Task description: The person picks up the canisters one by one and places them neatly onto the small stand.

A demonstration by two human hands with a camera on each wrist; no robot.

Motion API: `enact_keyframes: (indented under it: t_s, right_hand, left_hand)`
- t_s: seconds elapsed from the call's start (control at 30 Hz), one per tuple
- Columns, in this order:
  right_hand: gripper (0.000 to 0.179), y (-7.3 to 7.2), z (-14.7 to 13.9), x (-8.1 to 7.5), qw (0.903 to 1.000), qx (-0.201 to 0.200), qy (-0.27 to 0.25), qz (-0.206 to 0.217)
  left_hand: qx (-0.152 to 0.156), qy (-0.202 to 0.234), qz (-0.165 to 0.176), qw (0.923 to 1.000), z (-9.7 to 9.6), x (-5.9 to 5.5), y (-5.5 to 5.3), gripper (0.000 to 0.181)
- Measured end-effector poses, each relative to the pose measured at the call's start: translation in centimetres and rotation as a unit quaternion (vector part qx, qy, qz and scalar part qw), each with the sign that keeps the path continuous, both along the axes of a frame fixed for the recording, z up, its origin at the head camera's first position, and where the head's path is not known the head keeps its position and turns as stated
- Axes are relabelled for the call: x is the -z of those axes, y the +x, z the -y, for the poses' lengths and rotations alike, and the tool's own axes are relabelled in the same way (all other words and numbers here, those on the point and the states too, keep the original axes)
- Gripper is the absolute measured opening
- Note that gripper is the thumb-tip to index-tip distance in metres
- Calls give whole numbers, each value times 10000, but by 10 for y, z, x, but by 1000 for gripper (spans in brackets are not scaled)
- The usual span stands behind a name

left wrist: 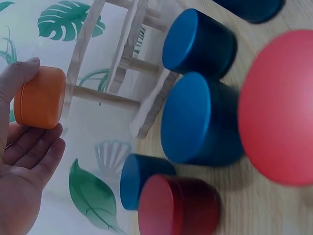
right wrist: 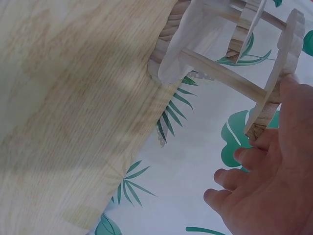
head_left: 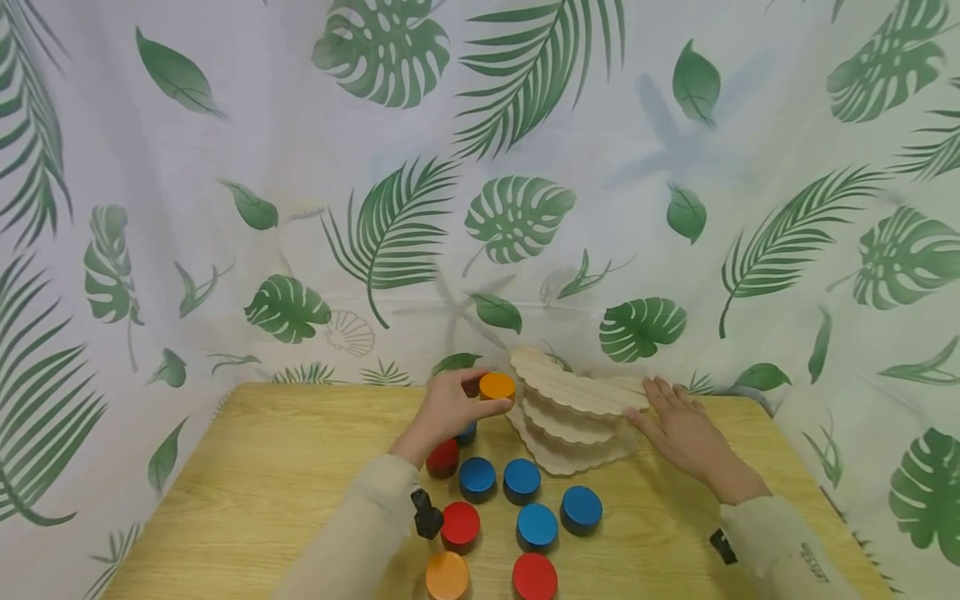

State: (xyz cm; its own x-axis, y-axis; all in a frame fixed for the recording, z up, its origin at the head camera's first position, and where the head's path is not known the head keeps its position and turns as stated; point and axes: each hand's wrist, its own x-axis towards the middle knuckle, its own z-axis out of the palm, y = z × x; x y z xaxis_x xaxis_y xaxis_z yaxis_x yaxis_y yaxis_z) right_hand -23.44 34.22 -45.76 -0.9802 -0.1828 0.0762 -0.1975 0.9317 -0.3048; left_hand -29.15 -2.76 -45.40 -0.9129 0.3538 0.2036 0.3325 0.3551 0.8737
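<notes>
The left hand (head_left: 456, 406) has a round orange tin (head_left: 497, 386) in its grip, thumb on one side and fingers on the other, closed only as far as the tin's width. The tin is raised, just beside the left end of the top tier of the three-tier wooden stand (head_left: 573, 383); whether the two touch, I cannot tell. The right hand (head_left: 686, 433) is at the stand's right end. Its grip is nearly closed, thumb and index finger lightly pinching the corner of the top tier, the other fingers loosely bent and clear of the wood.

The stand has scalloped edges and round dowels between its tiers, and rests on the wood-grain counter (head_left: 300, 467). Four blue tins (head_left: 522, 477) sit in front of the stand; a fifth blue tin (head_left: 467, 434), partly hidden by the left hand, is to its left. Of three red tins (head_left: 461, 523), two lie to the stand's front left and one well in front of it, as does a second orange tin (head_left: 447, 575). Behind the stand hangs a leaf-print cloth (head_left: 555, 275).
</notes>
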Motion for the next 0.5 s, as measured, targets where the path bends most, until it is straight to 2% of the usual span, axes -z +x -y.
enact_keyframes:
  t_s: [0.2, 0.37, 0.5]
  right_hand:
    - [84, 0, 1, 0, 10000, -20, 60, -50]
    - [84, -1, 1, 0, 10000, -4, 62, -37]
    - [84, 0, 1, 0, 10000, 22, 80, -44]
  left_hand:
    - [190, -37, -315, 9993, -13, -7, -4, 43]
    - [181, -88, -325, 9993, -23, -9, -7, 49]
    - [142, -203, -395, 9989, -31, -10, -9, 47]
